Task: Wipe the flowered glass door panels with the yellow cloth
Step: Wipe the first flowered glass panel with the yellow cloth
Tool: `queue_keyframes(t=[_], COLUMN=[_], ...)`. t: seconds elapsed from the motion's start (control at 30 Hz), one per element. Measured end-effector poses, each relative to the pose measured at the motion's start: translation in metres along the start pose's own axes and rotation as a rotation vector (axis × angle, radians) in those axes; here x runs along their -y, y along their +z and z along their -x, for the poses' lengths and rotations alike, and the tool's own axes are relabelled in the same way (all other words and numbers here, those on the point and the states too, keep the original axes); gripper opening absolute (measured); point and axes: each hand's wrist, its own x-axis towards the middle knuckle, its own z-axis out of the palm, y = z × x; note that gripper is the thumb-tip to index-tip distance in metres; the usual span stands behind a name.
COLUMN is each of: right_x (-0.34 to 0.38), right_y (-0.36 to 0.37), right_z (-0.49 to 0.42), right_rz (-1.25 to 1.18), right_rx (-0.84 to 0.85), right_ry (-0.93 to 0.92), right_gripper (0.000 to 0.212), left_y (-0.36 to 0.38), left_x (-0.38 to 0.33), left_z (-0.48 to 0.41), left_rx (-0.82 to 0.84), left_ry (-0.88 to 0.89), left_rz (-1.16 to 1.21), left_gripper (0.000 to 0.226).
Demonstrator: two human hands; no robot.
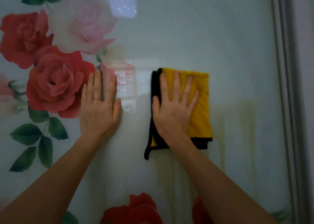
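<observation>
Place: a room in a home, as best I can judge from where I stand.
Item 1: glossy glass door panel (186, 36) filling my view, printed with large red roses (56, 82), a pale pink rose (85, 24) and dark green leaves (27, 133); household decoration rather than workplace fittings.
Item 2: grey grooved frame (287, 87) running upright along the panel's right edge.
Item 3: reflected in the glass before me, a bright paned window (127, 86) and, higher up, a rectangle of small lights (122, 4).
Item 4: dim indoor light throughout.
</observation>
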Motion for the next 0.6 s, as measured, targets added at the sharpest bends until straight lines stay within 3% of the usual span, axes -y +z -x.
queue_keyframes(t=[0.13,0.2,0.33,0.47,0.53,0.6], right_x=[-0.035,-0.063,-0.102,-0.084,-0.065,-0.062], right_y=[-0.014,-0.018,-0.019,-0.013,-0.009,-0.010], right_z=[0.008,0.000,-0.013,-0.013,-0.009,-0.001], right_rz=[-0.095,-0.069,-0.036,-0.002,-0.007,-0.014], right_rx=[0.113,0.138,0.058,-0.032,-0.051,-0.016], right_ry=[-0.422,-0.479,-0.180,0.125,0.175,0.088], right_gripper=[0.057,0.057,0.059,0.058,0.058,0.059], left_y=[-0.001,-0.001,-0.002,-0.003,-0.002,0.000], left_x=[0.000,-0.001,-0.003,-0.004,-0.004,-0.003], left_z=[0.001,0.001,0.001,0.000,0.000,0.000], left_rx=[-0.016,-0.018,-0.008,-0.002,-0.002,-0.004], left_ry=[-0.001,-0.001,-0.006,-0.015,-0.025,-0.022], left_rz=[0.040,0.055,0.054,0.055,0.065,0.071], left_gripper=[0.064,0.065,0.066,0.065,0.065,0.065])
